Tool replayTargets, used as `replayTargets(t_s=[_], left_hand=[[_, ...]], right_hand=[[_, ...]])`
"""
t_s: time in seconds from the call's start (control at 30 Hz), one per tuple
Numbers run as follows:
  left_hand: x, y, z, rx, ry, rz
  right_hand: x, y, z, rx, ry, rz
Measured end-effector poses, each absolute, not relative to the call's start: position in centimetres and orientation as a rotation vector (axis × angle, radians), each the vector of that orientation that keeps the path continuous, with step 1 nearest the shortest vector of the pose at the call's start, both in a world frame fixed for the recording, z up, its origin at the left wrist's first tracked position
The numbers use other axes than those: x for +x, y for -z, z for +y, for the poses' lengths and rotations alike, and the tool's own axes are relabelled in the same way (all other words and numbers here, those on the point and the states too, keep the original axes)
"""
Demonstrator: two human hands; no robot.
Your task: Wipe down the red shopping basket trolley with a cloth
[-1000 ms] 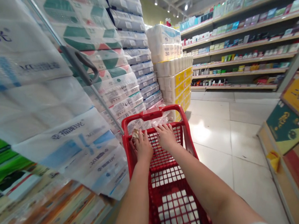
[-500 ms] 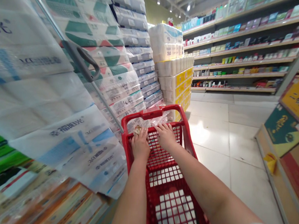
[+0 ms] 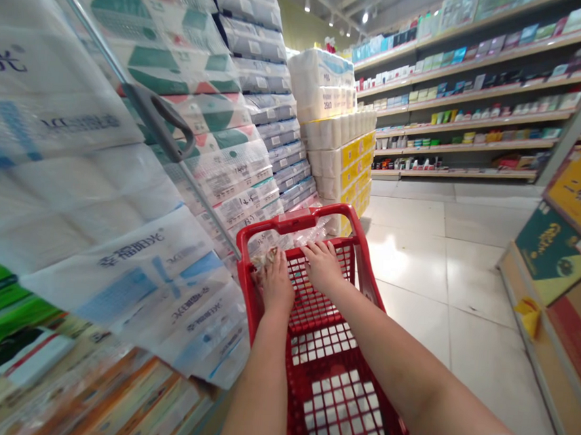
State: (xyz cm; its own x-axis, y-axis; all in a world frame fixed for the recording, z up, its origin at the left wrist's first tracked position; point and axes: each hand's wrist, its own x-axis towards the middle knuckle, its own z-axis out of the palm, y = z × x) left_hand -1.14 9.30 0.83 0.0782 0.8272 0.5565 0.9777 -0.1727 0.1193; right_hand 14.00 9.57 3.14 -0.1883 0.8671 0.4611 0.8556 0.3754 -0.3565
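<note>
A red plastic shopping basket (image 3: 319,321) with grid walls stands tilted in front of me, its telescopic pull handle (image 3: 166,121) with a grey grip slanting up to the left. At the upper edge of the inner grid panel, my left hand (image 3: 277,285) is closed on a crumpled clear plastic bag (image 3: 261,258) with something brownish in it. What the brownish thing is, I cannot make out. My right hand (image 3: 325,269) lies just to the right, its fingers hooked over the panel's edge. More clear plastic shows beyond those fingertips.
Tall stacks of tissue packs (image 3: 145,254) rise close on the left, with toilet roll packs (image 3: 342,142) farther back. Shelves of small goods (image 3: 465,103) line the far wall. Cartons (image 3: 557,253) stand at the right beside the pale tiled floor (image 3: 410,264).
My left hand has shifted slightly right, and the plastic bag shows more to the left of its fingers. My right hand and the basket have hardly moved.
</note>
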Motion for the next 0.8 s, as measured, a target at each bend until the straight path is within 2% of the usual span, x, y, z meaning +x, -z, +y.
replayTargets(t_s=[0.13,0.43,0.7,0.8], left_hand=[[-1.24,-1.04,9.02,-1.893,0.839,-1.931],[-1.84,-1.26,9.19,-1.870,1.094,-1.860],[-1.05,-1.52,8.98,-1.970,1.007,-1.713],[-1.10,-1.62,9.19,-2.170,0.925,-1.638]], right_hand=[[14.01,-3.18,9.55,-1.474,-0.040,-2.042],[13.93,-3.34,9.43,-1.474,-0.044,-2.033],[13.87,-3.21,9.46,-1.483,-0.029,-2.041],[13.88,-3.10,9.54,-1.483,-0.014,-2.029]])
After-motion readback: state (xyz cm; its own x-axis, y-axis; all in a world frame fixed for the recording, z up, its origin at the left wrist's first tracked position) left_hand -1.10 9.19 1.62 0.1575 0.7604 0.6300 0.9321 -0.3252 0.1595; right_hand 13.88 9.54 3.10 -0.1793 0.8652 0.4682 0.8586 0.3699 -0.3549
